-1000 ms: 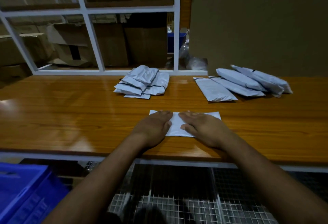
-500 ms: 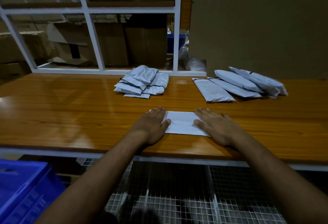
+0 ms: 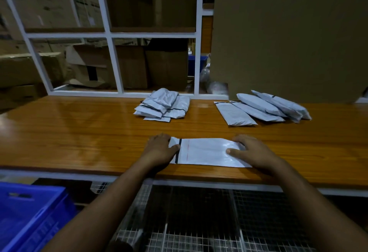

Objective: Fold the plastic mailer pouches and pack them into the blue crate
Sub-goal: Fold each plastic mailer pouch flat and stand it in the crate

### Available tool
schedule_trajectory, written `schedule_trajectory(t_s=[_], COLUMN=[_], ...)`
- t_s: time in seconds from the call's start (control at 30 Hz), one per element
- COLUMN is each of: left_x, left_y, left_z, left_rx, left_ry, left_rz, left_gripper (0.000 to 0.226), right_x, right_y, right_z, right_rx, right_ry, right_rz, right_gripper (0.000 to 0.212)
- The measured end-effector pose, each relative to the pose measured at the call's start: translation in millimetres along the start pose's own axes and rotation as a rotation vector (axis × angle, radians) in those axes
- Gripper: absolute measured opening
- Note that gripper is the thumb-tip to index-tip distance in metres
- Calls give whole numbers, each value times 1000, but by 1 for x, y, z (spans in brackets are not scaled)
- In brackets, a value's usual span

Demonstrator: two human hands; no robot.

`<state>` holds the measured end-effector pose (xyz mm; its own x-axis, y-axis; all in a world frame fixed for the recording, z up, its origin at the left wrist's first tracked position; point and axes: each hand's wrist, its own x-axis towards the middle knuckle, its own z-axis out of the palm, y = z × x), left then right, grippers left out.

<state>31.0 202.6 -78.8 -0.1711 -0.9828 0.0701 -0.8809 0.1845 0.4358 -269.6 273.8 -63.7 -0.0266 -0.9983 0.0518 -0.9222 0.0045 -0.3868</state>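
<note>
Starting at the far left, below the counter (image 3: 79, 132) edge, we see the blue crate (image 3: 29, 215), well apart from the work and on our left-hand side. Next comes our left hand (image 3: 159, 150), lying flat with straight fingers pressing down on the flap end of the mailer pouch (image 3: 207, 153), just beside its dark seal strip; this grip is open and holds nothing, only pins. The pouch lies flat near the counter's front edge, its long axis running left to right, straight across between our two hands. At its other end our right hand (image 3: 253, 152) rests on the closed end, fingers spread and fairly straight, thumb laid on the plastic, so that grip too is open and presses without clasping.

That crosswise lie is what the coming fold turns on, we judge: one short end can be carried over toward the other along the long axis, each hand already at an end. For packing afterwards, the left hand is the nearer to the crate.

Farther back, a folded heap (image 3: 163, 104) sits left of centre and unfolded pouches (image 3: 262, 108) lie to the right.
</note>
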Motion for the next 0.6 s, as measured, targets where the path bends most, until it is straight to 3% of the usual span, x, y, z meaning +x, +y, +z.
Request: schedule_trajectory(t_s=[0.17, 0.27, 0.33, 0.4, 0.43, 0.5, 0.6], left_x=[-12, -20, -21, -16, -16, -17, -26], left_y=[0, 11, 15, 10, 6, -7, -27], left_z=[-8, -23, -38, -51, -57, -59, -50], left_rx=[-467, -885, -869, -706, -614, -455, -380], left_ry=[-19, 43, 209, 338, 342, 250, 21], left_rz=[-41, -44, 65, 249, 332, 400, 311], left_gripper=[38, 42, 45, 44, 44, 45, 51], right_x=[-8, -3, -1, -1, -1, -3, -11], right_y=[-13, -24, -32, -37, -36, -32, -27], right_z=[-13, -18, -22, -26, -27, -27, -20], right_rx=[307, 257, 141, 62, 31, -93, -238], right_ry=[-10, 219, 399, 500, 491, 312, -25], right_rz=[-59, -184, -266, -377, -420, -393, -285], right_gripper=[34, 32, 29, 31, 31, 32, 50])
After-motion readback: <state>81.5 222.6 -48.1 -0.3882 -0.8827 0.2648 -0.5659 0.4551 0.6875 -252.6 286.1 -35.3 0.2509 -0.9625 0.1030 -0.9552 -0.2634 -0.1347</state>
